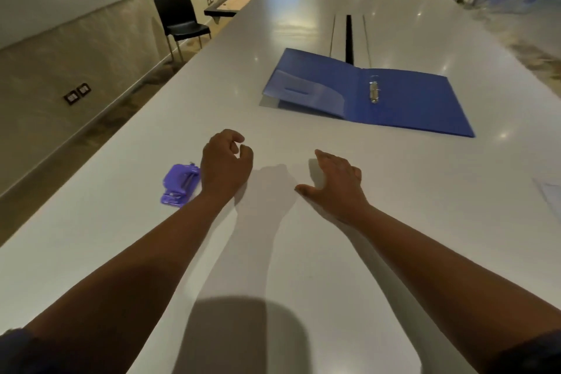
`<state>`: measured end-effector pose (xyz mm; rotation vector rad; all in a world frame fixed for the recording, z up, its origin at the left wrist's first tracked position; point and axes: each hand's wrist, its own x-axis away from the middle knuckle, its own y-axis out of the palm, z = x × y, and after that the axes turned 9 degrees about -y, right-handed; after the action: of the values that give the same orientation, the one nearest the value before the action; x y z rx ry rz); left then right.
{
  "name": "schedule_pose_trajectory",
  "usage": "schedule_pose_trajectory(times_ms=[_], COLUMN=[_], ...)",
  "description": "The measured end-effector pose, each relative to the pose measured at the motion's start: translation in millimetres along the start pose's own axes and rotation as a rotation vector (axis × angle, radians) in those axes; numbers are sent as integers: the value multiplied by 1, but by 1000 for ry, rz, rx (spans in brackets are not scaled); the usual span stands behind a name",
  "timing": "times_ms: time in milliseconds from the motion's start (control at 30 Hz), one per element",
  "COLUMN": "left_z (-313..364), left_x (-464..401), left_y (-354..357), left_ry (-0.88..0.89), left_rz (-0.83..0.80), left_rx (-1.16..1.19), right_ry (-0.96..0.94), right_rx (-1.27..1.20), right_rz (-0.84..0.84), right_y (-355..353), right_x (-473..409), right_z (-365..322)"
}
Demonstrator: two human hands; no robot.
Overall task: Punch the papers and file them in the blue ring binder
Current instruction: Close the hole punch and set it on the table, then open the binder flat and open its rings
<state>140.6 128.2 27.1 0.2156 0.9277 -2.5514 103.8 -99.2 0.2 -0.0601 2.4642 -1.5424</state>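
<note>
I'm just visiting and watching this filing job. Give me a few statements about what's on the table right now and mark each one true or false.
1. The blue ring binder lies open on the table. True.
2. The left hand grips the purple hole punch. False: the punch sits on the table beside the left wrist, and that hand holds nothing.
3. The right hand holds a sheet of paper. False: it is spread over the table, holding nothing.
4. The papers are already on the binder's rings. False: the rings are bare; a pale sheet shows at the right edge of the view.
5. A black chair stands left of the table. True.
</note>
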Motion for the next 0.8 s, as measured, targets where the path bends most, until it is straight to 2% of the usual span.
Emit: schedule_pose_trajectory(times_ms=[200,300,433,567,800], left_z=[55,79,108,124,137], left_x=[32,37,30,11,-61], left_y=[76,109,156,192,223], left_ry=[0,89,227,367,677], left_rz=[-224,-318,-425,-441,-336], left_rx=[8,-43,-244,-410,-851], right_ry=[139,157,150,130,59], right_rx=[93,128,146,150,276], right_rz=[50,63,67,73,130], right_y=[-55,-76,-95,-108,-123], right_x=[28,35,32,15,-33], right_z=[93,132,174,208,251])
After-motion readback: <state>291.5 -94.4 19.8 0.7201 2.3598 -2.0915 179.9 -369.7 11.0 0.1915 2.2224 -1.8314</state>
